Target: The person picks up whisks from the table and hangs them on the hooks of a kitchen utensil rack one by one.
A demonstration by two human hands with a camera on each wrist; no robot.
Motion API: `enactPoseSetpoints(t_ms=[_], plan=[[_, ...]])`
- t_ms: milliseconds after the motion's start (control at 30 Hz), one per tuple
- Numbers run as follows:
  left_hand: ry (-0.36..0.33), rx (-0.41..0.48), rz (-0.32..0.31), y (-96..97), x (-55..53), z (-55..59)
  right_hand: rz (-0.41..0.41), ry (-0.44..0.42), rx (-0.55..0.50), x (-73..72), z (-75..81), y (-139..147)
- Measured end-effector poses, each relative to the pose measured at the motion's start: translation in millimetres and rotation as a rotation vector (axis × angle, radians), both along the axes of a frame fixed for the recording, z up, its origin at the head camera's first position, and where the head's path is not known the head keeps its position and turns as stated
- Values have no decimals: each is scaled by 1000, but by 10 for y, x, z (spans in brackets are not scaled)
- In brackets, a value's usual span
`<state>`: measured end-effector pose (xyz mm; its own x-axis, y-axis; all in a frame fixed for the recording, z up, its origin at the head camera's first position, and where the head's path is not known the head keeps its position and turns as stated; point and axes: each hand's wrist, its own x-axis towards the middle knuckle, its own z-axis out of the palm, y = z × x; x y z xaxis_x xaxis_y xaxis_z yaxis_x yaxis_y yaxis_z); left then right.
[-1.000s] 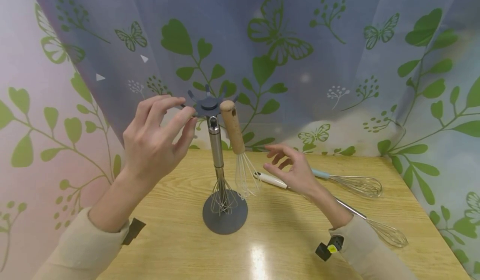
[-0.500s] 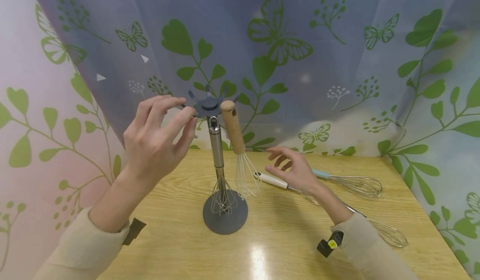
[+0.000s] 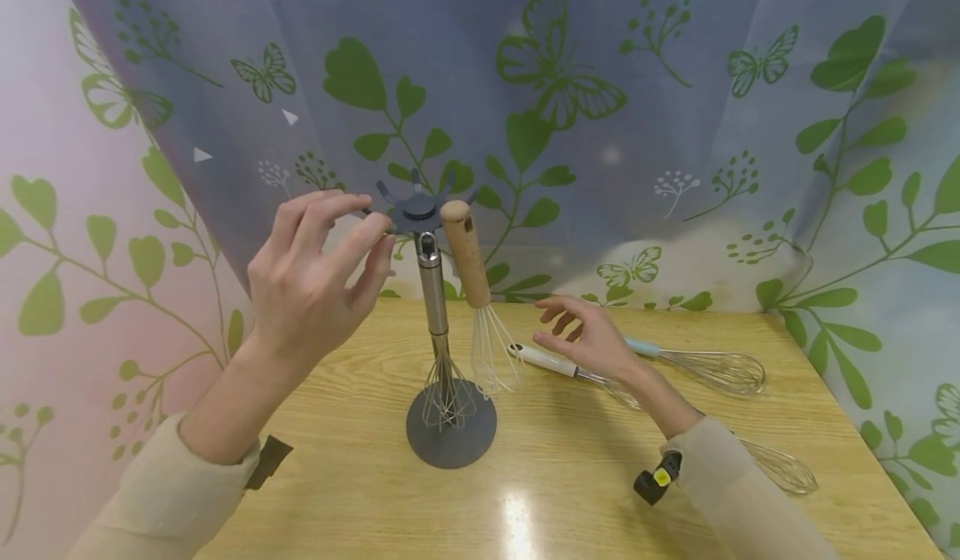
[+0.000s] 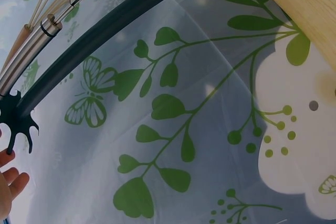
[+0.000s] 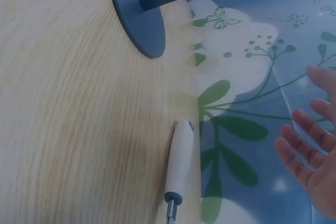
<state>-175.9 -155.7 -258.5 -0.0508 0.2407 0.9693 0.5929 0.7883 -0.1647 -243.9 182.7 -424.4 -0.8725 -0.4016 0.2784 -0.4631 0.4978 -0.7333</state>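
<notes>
A dark grey utensil stand (image 3: 420,207) with a round base (image 3: 451,447) rises from the table. From its hooks hang a steel-handled whisk (image 3: 432,293) and a wooden-handled whisk (image 3: 467,256). At the stand's left side, my left hand (image 3: 307,277) pinches one hook between fingers and thumb; in the left wrist view its fingertips (image 4: 20,182) meet a hook. My right hand (image 3: 588,339) hovers with relaxed, slightly bent fingers and holds nothing. Below it lies a white-handled whisk (image 3: 543,360), its wires partly hidden by my right wrist.
A blue-handled whisk (image 3: 712,371) lies behind my right forearm. Another whisk (image 3: 776,464) lies farther right, its handle hidden under my arm. The wooden table (image 3: 360,493) meets a patterned curtain (image 3: 645,177) at the back.
My right hand has drifted slightly to the right, and its forearm now covers the handle of the far-right whisk. The left hand and the hanging whisks stay in place.
</notes>
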Motion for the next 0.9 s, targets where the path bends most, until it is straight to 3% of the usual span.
enactPoseSetpoints(t_ms=[900], plan=[[-21,-17,2,-42,-18,-1,4,-86,137,-281,-320,17]])
